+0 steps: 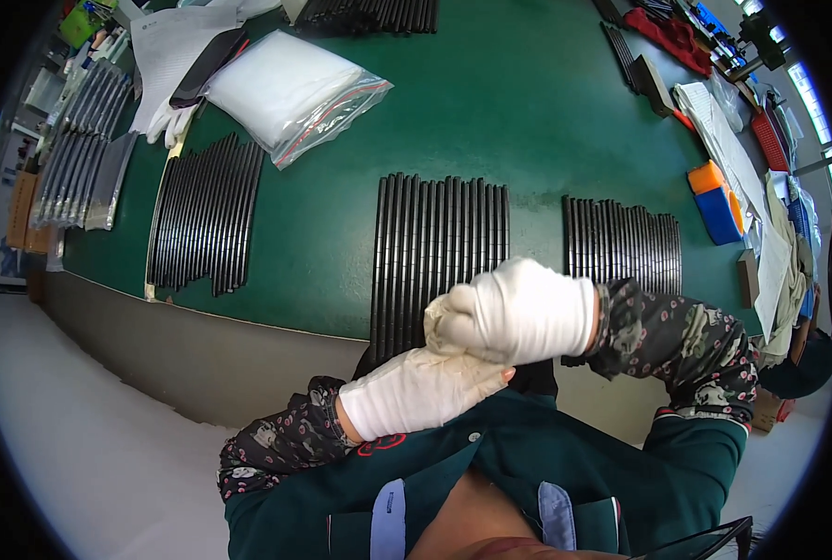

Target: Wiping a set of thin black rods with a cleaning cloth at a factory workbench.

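Both grips: right hand (523, 313) curled against left hand (416, 392); cannot tell what they hold.
Black rods (442, 229): middle row, near edge of worktop (490, 103).
Rod handling: likely stiff, slippery, light singly; best taken mid-length.

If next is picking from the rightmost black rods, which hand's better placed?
Probably the right hand: its patterned sleeve overlaps the rightmost black rods in view, while the left hand sits farther left.
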{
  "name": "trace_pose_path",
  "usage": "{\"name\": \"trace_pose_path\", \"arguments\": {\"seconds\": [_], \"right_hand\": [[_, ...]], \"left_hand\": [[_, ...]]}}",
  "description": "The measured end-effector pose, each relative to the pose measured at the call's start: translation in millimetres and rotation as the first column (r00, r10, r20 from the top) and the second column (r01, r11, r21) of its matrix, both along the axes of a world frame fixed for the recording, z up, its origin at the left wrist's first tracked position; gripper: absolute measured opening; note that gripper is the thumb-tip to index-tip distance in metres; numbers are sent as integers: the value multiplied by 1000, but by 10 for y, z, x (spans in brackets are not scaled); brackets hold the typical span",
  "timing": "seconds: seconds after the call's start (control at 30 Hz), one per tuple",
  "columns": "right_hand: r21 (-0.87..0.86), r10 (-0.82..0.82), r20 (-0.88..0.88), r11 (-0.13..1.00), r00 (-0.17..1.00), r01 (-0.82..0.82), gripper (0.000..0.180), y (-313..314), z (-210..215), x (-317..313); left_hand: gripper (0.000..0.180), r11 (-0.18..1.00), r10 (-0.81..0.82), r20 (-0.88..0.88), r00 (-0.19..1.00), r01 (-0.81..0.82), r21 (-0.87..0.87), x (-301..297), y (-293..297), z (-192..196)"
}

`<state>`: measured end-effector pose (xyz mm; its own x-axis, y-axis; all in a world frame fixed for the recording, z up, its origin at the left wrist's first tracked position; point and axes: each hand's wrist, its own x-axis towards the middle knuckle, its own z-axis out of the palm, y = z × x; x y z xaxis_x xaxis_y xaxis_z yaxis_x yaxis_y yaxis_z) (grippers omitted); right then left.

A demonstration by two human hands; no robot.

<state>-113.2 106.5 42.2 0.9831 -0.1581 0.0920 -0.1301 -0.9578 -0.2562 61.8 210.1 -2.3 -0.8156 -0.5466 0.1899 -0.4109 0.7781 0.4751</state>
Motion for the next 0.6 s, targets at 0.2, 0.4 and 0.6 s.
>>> {"name": "trace_pose_path", "arguments": {"seconds": [0.2,0.4,0.6], "right_hand": [[-99,-220,258,962,941,253,13,-570,-160,47],[-7,-2,178,1000,984,3,13,-375,-132,-49],[-132,-484,341,824,806,551,15,-947,23,-188]], "left_hand": [[34,992,-18,-88,996,6,-126,-37,-107,82],[31,996,-1,-51,999,-4,-93,-45,-44,88],[28,983,-19,-38,999,11,-182,-124,-114,162]]}}
